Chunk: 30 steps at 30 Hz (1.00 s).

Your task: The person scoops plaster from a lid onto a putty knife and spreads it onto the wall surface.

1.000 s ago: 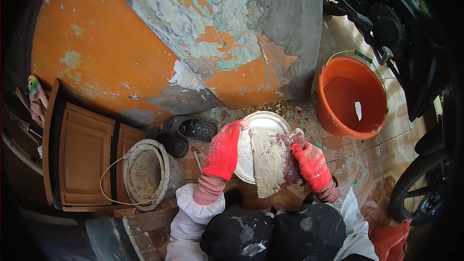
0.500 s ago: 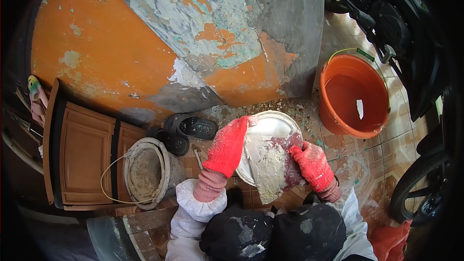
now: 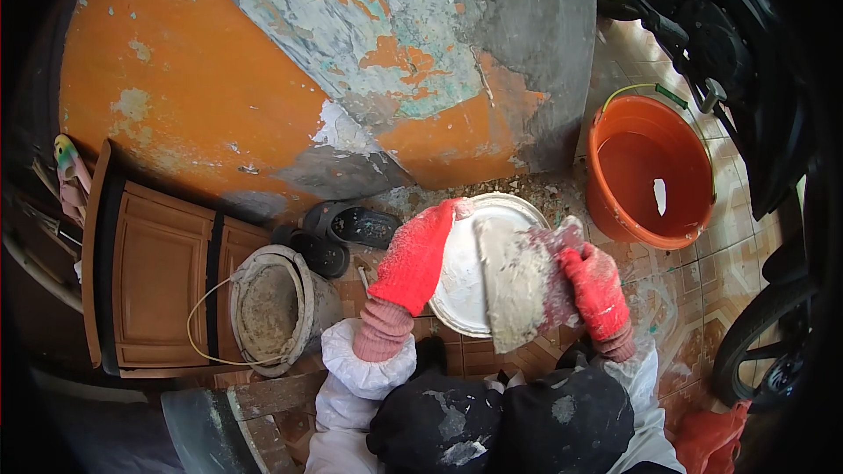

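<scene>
My left hand [image 3: 416, 254], in a powder-dusted red glove, is closed on the left part of the rim of a round white tub [image 3: 462, 294]. White paste smears the inside of the tub; its depth I cannot make out. My right hand [image 3: 599, 290], also in a red glove, grips a plastering trowel [image 3: 512, 290]. The trowel's wide blade is coated with pale, lumpy paste, and reddish-brown stains show near my fingers. It overlaps the tub's right side, and its lower corner reaches past the near rim. My black-clad knees are just below both hands.
A wall [image 3: 202, 88] with peeling orange paint stands ahead. To the left are a paste-caked bucket [image 3: 306, 325], dark sandals [image 3: 364, 224] and a brown wooden cabinet [image 3: 162, 281]. An orange bucket [image 3: 606, 184] stands right, near a motorcycle [image 3: 702, 26]. Debris litters the tiled floor.
My right hand has moved right with the trowel, whose blade has turned more upright and uncovered more of the tub's inside. My left hand stays on the rim.
</scene>
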Motion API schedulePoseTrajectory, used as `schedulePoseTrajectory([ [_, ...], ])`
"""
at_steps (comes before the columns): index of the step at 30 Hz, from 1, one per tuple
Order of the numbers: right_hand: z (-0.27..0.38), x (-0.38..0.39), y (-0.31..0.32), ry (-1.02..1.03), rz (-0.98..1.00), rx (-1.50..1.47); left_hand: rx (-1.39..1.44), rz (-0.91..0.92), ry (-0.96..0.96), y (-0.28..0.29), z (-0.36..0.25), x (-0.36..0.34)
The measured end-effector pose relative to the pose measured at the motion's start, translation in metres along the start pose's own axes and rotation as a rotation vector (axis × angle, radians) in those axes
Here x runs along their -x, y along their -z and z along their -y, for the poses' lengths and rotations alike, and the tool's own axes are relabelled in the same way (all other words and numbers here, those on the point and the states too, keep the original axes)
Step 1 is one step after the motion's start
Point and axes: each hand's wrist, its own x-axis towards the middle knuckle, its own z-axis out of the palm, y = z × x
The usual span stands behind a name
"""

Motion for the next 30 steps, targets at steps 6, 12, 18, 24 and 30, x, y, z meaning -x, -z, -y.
schedulePoseTrajectory([
  [6, 0.001, 0.003, -0.019, 0.128, 0.208, 0.22, -0.083, 0.045, -0.069, -0.004, 0.003, 0.0],
  [12, 0.003, 0.002, 0.01, 0.015, 0.102, -0.07, 0.046, 0.038, 0.051, 0.004, -0.008, 0.0],
  [18, 0.004, 0.008, -0.007, 0.189, 0.23, 0.142, -0.083, -0.021, -0.007, 0.003, -0.01, -0.003],
  [24, -0.002, 0.006, 0.003, 0.083, 0.137, 0.111, 0.02, -0.023, 0.024, 0.003, -0.021, -0.005],
  [30, 0.007, 0.008, 0.003, -0.013, 0.189, 0.027, -0.012, -0.113, 0.108, 0.006, -0.011, 0.001],
])
